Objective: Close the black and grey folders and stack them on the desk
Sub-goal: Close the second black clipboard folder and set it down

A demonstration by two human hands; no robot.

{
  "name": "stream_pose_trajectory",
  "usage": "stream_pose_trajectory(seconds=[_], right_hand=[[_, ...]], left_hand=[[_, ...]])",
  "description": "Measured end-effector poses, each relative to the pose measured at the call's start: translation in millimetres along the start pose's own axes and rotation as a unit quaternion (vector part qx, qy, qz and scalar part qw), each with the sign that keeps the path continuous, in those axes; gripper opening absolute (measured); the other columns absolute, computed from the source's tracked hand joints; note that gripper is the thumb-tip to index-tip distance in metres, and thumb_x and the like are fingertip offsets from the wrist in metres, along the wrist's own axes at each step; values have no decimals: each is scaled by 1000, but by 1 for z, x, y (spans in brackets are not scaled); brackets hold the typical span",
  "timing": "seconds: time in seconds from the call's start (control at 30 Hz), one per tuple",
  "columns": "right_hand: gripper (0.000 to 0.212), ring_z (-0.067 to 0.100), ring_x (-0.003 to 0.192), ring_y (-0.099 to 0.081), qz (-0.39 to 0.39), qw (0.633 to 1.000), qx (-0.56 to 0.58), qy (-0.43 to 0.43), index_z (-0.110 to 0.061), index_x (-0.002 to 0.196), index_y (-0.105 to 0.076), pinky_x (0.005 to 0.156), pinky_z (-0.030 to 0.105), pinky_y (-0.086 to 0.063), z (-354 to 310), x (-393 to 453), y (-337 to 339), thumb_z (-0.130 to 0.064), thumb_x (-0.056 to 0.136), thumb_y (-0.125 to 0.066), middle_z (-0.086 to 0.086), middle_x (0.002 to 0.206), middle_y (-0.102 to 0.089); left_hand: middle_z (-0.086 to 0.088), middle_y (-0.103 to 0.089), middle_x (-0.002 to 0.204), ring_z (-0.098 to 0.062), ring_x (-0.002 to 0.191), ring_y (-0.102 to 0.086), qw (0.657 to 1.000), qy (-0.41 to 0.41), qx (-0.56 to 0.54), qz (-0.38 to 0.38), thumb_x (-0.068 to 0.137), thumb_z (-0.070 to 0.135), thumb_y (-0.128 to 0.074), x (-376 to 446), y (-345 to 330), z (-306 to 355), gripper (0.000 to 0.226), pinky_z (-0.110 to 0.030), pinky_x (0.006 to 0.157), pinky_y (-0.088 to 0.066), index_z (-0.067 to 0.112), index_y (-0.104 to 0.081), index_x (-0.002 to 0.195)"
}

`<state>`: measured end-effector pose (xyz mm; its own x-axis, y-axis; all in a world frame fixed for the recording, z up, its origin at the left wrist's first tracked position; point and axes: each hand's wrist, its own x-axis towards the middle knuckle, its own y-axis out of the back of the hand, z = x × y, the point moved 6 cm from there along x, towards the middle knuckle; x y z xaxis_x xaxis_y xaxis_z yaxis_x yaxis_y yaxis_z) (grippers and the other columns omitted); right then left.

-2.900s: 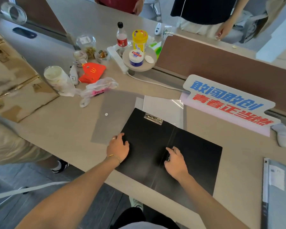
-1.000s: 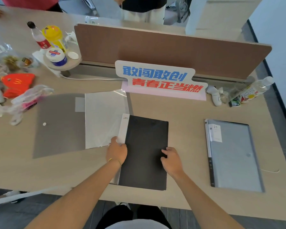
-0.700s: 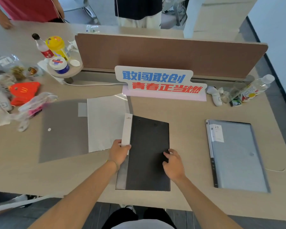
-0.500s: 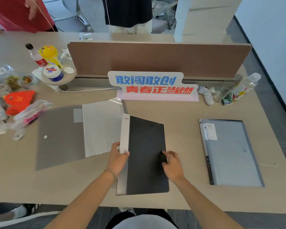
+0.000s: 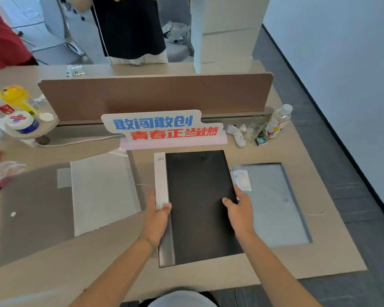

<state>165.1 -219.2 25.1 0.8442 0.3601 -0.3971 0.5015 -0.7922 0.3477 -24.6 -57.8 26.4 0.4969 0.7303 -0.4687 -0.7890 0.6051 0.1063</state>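
Black folder (image 5: 197, 207) shut, held over bench (image 5: 124, 258).
L hand (image 5: 156, 220) grips spine side, R hand (image 5: 239, 212) grips right edge; overlaps grey folder (image 5: 275, 204).

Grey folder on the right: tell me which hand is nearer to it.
Right. The right hand grips the black folder's edge over the grey folder; the left hand holds the far spine.

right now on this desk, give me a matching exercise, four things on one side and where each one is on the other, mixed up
Things:
1. black folder
2. grey folder
3. water bottle
4. open clear sleeve

Places:
A. far right, by the brown divider
B. flat on the desk, left of the black folder
C. held at both side edges by the left hand and right hand
D. closed, its left edge under the black folder

Pairs: 1-C, 2-D, 3-A, 4-B
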Motion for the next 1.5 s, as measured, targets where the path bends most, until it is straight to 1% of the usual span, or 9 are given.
stream_pose_trajectory(seconds=[0.17,0.33,0.47,0.57,0.7,0.83,1.17,1.37,1.5], right_hand=[[56,14,101,-52,68,995,-67,39,-22,145,-47,92,25,-39,0,29,74,-14,92,-61,-2,116,-49],[58,15,108,-51,109,990,-87,17,-17,147,-46,96,26,-38,34,64,141,-10,91,-60,-5,120,-48],[58,21,129,-50,109,988,-106,-18,-12,149,-43,103,25,-34,63,89,175,-8,93,-58,2,140,-52],[59,23,139,-45,95,989,-108,-28,-12,149,-44,115,34,-32,83,110,185,-8,92,-57,2,149,-50],[60,22,141,-43,78,989,-115,-45,-15,150,-42,117,36,-32,104,132,190,-10,92,-57,1,152,-49],[60,24,139,-46,58,988,-133,-58,-19,152,-39,116,39,-35,120,146,191,-14,95,-56,0,153,-48],[64,26,145,-36,28,980,-189,-51,-15,155,-32,119,42,-32,135,159,187,-17,96,-55,2,159,-38],[64,27,149,-25,19,968,-249,-14,-19,156,-29,121,40,-23,129,155,182,-19,98,-54,6,163,-28],[62,24,151,-23,30,971,-237,26,-25,154,-31,121,42,-28,108,144,169,-20,98,-56,2,164,-27]], left_hand=[[9,-61,131,-12,119,-61,999,-11,20,-22,98,4,-53,9,-82,4,52,-32,105,-46,37,-45,136],[11,-71,109,-7,100,-68,996,17,68,-51,88,2,-59,22,-159,-3,48,-28,86,-53,29,-55,127],[10,-72,111,-21,108,-65,987,36,143,-61,80,17,-52,41,-206,-22,47,-43,96,-53,37,-60,121],[2,-70,114,-25,106,-65,984,48,159,-62,80,13,-48,49,-236,-26,46,-44,97,-52,26,-60,123],[-2,-69,118,-27,107,-65,985,63,148,-56,79,17,-49,61,-265,-36,48,-46,100,-50,21,-56,127],[-6,-60,137,-32,123,-58,979,100,173,-50,80,29,-45,66,-278,-50,67,-48,107,-45,19,-41,146],[-10,-58,140,-36,124,-56,977,120,176,-32,89,22,-45,66,-287,-51,60,-50,108,-44,18,-35,149],[-9,-54,146,-33,122,-57,980,83,179,-24,96,17,-42,63,-279,-42,58,-33,101,-43,21,-31,153],[-9,-36,160,-30,144,-39,977,38,211,7,102,23,-42,62,-257,-28,65,-34,115,-31,20,-15,161]])
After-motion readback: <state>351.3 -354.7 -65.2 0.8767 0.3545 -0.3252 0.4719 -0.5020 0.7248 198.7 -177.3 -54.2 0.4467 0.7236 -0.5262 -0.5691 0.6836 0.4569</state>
